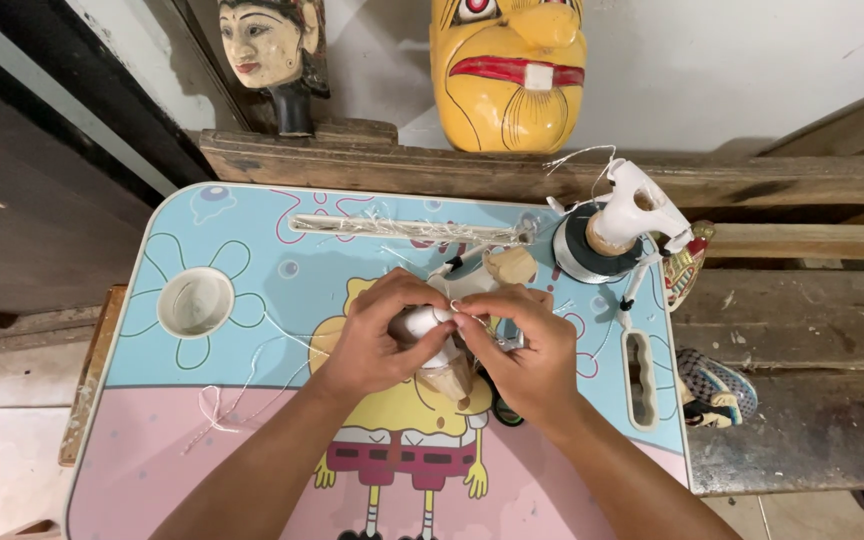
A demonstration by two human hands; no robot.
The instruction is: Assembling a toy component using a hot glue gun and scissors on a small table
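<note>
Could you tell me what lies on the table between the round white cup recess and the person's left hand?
In the head view, only thin white thread crosses the printed tabletop between recess and left hand.

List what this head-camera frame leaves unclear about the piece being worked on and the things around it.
- White piece: mostly wrapped by the left hand and right hand; shape unclear.
- Thin thread: too fine to trace to the fingertips.
- Dark object: hidden under the right hand.
- Carved head and yellow mask: tops cut off by the upper edge.
- Patterned item: partly behind the small table.
</note>
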